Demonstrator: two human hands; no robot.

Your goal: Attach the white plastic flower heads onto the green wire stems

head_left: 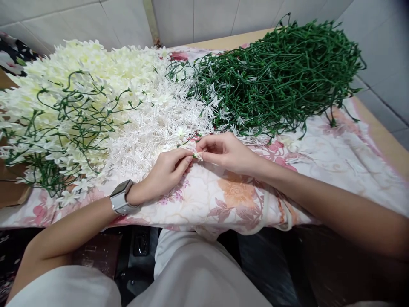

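Observation:
My left hand (171, 171) pinches a thin green stem between thumb and fingers, close to the middle of the table's front half. Touching fingertips with it, my right hand (228, 152) pinches a small pale piece (199, 156) at the stem's end; its exact shape is too small to tell. Just beyond both hands lies a heap of white spiky pieces (140, 140). A large pile of cream-white flowers (96, 64) fills the left side, with green stems (86, 115) tangled on top. Bunched green stems (281, 76) form a big pile at the back right.
A floral cloth (345, 170) covers the table, whose wooden edge (383, 132) shows at the right. A cardboard box (12, 187) stands at the far left. Tiled walls (211, 21) rise behind the table.

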